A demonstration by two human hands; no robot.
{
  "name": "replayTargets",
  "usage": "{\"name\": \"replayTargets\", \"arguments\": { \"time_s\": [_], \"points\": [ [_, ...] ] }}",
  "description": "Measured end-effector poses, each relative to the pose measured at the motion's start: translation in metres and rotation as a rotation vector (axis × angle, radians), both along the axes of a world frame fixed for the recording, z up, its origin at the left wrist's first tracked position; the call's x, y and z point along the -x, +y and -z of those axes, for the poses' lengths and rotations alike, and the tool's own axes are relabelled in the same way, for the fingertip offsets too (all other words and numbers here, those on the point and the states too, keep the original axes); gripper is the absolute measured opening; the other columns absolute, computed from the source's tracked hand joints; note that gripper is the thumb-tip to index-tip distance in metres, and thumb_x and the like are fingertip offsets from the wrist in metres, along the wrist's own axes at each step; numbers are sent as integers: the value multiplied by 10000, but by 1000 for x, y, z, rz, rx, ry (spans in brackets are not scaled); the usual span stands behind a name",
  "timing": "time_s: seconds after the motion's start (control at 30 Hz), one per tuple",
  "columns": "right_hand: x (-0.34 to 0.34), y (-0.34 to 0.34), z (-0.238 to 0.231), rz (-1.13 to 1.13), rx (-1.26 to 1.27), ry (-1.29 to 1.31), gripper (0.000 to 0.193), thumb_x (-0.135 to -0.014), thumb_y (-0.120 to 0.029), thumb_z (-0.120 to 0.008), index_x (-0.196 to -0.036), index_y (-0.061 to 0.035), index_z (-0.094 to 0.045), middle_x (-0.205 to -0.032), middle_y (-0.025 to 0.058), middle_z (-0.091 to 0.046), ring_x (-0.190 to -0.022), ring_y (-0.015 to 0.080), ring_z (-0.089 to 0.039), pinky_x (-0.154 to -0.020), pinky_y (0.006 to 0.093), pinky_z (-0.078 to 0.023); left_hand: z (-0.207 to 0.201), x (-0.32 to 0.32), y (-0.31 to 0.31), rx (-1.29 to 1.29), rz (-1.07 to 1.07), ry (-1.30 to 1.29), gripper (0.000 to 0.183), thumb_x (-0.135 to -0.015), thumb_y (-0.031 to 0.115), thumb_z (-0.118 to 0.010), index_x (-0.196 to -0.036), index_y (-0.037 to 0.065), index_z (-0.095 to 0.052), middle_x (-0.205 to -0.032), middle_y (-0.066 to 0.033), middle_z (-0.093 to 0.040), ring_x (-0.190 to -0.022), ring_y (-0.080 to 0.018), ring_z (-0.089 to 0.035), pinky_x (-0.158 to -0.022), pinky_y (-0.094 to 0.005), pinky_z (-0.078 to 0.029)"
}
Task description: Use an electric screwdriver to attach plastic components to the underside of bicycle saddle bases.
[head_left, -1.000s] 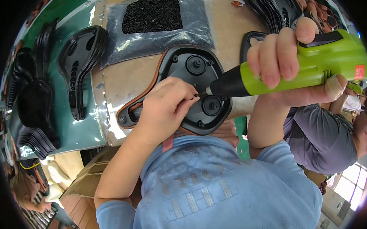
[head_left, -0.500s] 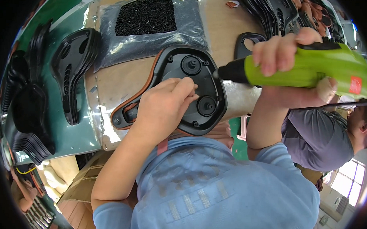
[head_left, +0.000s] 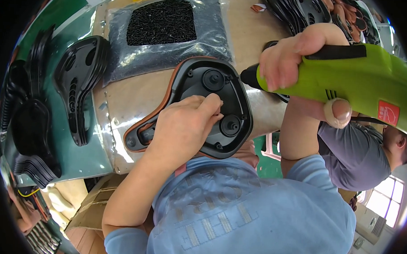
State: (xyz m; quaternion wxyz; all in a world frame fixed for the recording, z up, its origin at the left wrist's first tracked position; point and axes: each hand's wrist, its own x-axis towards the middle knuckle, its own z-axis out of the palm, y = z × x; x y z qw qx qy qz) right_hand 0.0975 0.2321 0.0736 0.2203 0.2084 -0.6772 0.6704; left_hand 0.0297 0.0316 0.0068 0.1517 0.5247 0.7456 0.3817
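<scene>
A black plastic housing point(head_left: 229, 94) with an orange-brown edge lies on the table in front of me, its hollow inside facing up. Two round black posts stand in its wide end. My left hand point(head_left: 183, 122) rests over its middle, thumb and fingers pinched together; whatever they hold is hidden. My right hand point(head_left: 282, 62) grips a green electric screwdriver point(head_left: 362, 72) near its black nose, which points left toward the housing's right rim. A finger with a pale wrap curls under the tool's body. The nose seems raised above the housing, and no bit can be made out.
A clear plastic bag point(head_left: 206, 33) of small black screws lies behind the housing. Stacked black plastic shells point(head_left: 82, 78) stand at the left, with more parts point(head_left: 301, 14) at the back right. A person in a grey shirt point(head_left: 350, 154) sits to my right.
The screwdriver looks larger and closer to the camera, its back end now lower at the right. The table scene sits slightly lower in view. My left hand stays pinched over the housing.
</scene>
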Motion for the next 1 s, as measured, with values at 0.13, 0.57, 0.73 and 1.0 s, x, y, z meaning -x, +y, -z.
{"name": "replayTargets", "arguments": {
  "time_s": [0.13,0.57,0.73,1.0],
  "points": [
    [9,7,-9,-236,-106,126,701,-743,-504,-621,-1133,24,-373,-725,75,-519,-602,180,-520,-511,311,-407,1,1,3,-34,-2,-25,169,-732,61,-665,-804,41,-513,-815,-59,-656,-772,-233,-633,-634,-324,-498],
    [-11,11,-4,-294,342,70,602,-786,-512,-537,-1158,-64,-384,-781,-2,-495,-642,133,-501,-635,290,-378,8,3,0,-166,-115,-302,193,-648,43,-720,-708,28,-538,-642,-79,-531,-638,-243,-514,-571,-335,-411],
    [-11,-3,7,-241,360,77,620,-780,-536,-523,-1160,-65,-386,-777,2,-492,-627,135,-493,-621,293,-378,10,3,0,-188,-93,-298,208,-642,42,-723,-696,26,-523,-631,-79,-511,-628,-245,-504,-563,-338,-405],
    [-23,-16,6,-216,271,150,577,-786,-507,-542,-1132,-78,-370,-806,12,-511,-642,149,-529,-609,301,-398,12,4,0,-207,-79,-261,230,-635,35,-724,-705,23,-506,-653,-84,-516,-652,-257,-504,-578,-343,-410]
  ]
}}
